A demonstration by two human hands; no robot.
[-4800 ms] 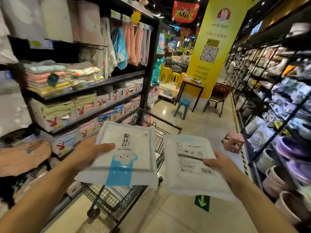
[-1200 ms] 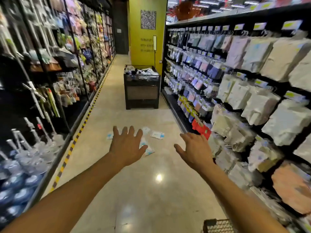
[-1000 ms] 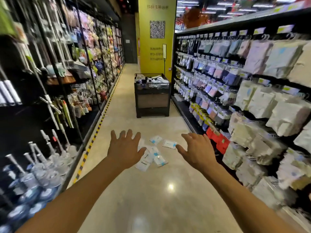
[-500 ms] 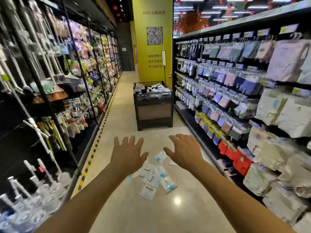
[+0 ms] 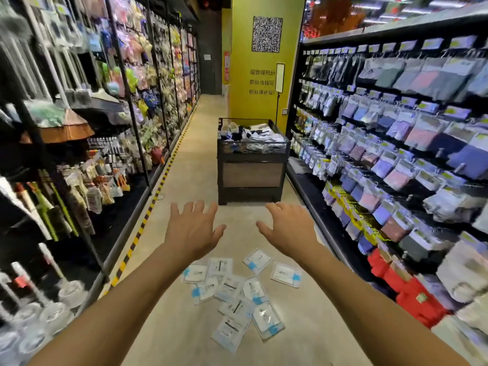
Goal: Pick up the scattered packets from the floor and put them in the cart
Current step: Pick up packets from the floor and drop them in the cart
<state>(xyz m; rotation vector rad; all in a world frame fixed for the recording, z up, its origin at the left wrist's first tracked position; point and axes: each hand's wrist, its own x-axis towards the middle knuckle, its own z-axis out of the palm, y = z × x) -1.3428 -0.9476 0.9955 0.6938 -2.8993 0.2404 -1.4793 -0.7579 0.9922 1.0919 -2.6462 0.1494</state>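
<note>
The packets lie flat on the floor in a loose heap of white sleeves with blue corners. They sit below both sets of fingers, between the two forearms. They share no heading. The nearest packet runs its long axis slantwise toward the person, while an outlying packet lies just off the heap on the right fingers' side, long axis across the aisle.

The left hand and right hand hang over the heap, palms down, fingers spread and relaxed, gripping nothing and touching no packet.

Beyond the fingertips a dark bin piled with folded goods stands in the aisle, close to the right shelves of bagged goods. Behind it rises a yellow pillar bearing a square code. Left of the left fingers stand racks of mops and hanging goods, with striped tape along their foot.

The left forearm covers the heap's left edge. The print on the packets is too blurred to read, and the goods at the lower right are smeared.
</note>
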